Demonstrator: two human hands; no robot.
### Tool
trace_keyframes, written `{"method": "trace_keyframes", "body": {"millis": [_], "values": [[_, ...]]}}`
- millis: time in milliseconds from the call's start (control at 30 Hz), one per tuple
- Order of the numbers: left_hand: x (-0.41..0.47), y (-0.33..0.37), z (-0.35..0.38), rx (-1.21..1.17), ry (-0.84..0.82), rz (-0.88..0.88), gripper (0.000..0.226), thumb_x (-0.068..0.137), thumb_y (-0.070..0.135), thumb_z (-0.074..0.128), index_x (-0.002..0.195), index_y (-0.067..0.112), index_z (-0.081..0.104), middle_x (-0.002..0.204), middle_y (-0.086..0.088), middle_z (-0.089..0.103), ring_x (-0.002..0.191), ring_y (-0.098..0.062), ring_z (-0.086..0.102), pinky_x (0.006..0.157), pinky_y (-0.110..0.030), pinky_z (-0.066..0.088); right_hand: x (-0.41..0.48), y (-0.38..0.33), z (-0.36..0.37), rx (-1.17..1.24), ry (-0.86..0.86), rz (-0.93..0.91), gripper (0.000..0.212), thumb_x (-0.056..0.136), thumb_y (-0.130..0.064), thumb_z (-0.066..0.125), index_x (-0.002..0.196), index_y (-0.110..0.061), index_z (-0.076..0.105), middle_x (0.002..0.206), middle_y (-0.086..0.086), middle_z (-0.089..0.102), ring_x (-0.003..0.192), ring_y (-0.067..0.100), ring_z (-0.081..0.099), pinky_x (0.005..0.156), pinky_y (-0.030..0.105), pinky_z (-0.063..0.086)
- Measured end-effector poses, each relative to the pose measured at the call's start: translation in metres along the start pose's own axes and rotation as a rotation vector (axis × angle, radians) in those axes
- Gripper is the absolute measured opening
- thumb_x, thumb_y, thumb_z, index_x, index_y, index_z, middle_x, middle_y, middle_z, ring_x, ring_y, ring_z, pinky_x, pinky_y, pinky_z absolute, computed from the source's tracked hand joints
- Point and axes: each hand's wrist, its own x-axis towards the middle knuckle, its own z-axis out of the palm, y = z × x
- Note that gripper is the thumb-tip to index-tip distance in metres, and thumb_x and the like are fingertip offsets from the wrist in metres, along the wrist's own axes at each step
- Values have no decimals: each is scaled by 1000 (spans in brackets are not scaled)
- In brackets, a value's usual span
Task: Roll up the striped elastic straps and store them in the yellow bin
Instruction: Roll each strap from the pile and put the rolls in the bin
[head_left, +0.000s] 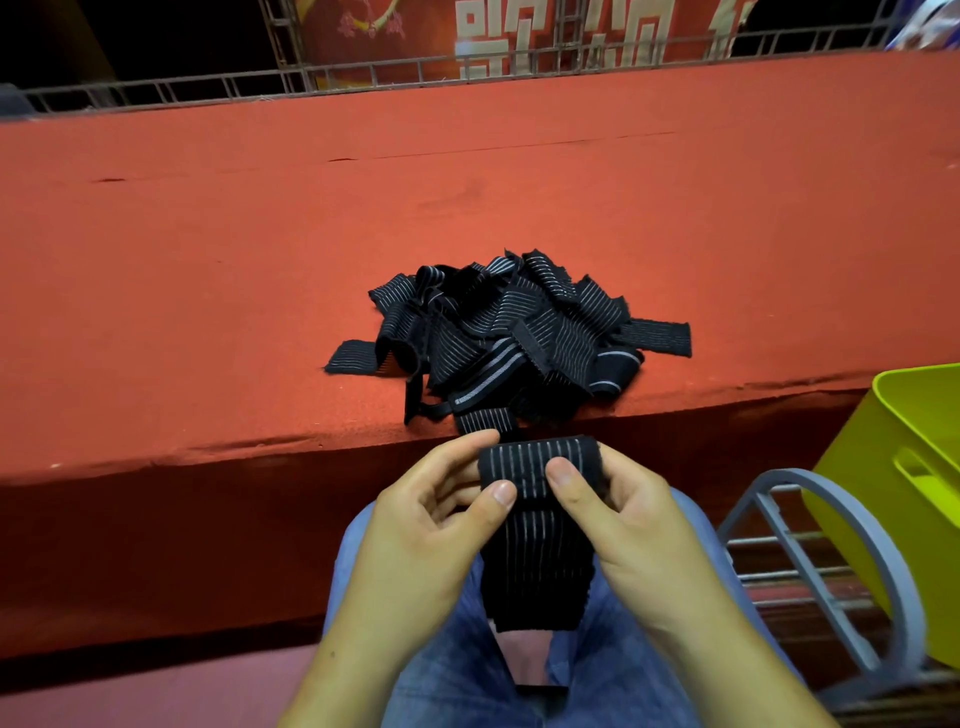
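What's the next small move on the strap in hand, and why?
Probably roll another turn down the tail. Left hand and right hand pinch the strap at its partly rolled top; a long length hangs unrolled over the lap, so it isn't ready for the yellow bin.

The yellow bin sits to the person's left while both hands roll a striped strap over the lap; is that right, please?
Not quite: the head view shows the yellow bin on the person's right. The left hand and right hand do hold a striped strap over the lap.
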Motion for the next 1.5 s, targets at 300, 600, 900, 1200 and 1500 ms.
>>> {"method": "trace_keyframes", "body": {"millis": [300, 600, 900, 1200, 1500], "values": [[-1, 0, 1, -19, 7, 53, 32, 90, -1, 72, 118, 16, 73, 107, 1, 79, 102, -14, 75, 86, -17, 55, -1, 0, 1, 60, -24, 76, 34, 89, -37, 67, 112, -15, 79, 107, 8, 82, 104, 21, 78, 85, 29, 59], [-1, 4, 0, 17, 43, 135, 34, 91, -4, 71, 118, 17, 73, 111, 6, 78, 109, -8, 72, 86, -13, 53, -1, 2, 2, 71, -80, 172, 40, 92, -45, 64, 121, -21, 77, 116, 7, 80, 114, 23, 75, 102, 45, 56], [0, 1, 0, 29, 49, 156, 41, 86, -16, 69, 109, 17, 76, 111, 6, 78, 109, -7, 72, 89, -14, 53, -1, -3, 4, 91, -59, 204, 45, 80, -59, 65, 108, -27, 81, 108, 7, 82, 102, 19, 77, 88, 35, 55], [0, 1, 2, 0, 28, 142, 40, 84, -23, 67, 103, 11, 75, 120, 8, 76, 114, -7, 70, 94, -15, 52, 1, 0, 3, 106, -36, 188, 26, 90, -41, 73, 111, -27, 80, 107, 7, 80, 100, 15, 73, 90, 32, 54], [-3, 3, 4, -87, -63, 34, 43, 90, -11, 67, 126, 13, 65, 122, 3, 74, 113, -9, 70, 88, -16, 54, 2, 4, -1, 131, -28, 183, 44, 82, -26, 69, 125, -31, 73, 116, 6, 80, 110, 20, 75, 87, 28, 54]]}}
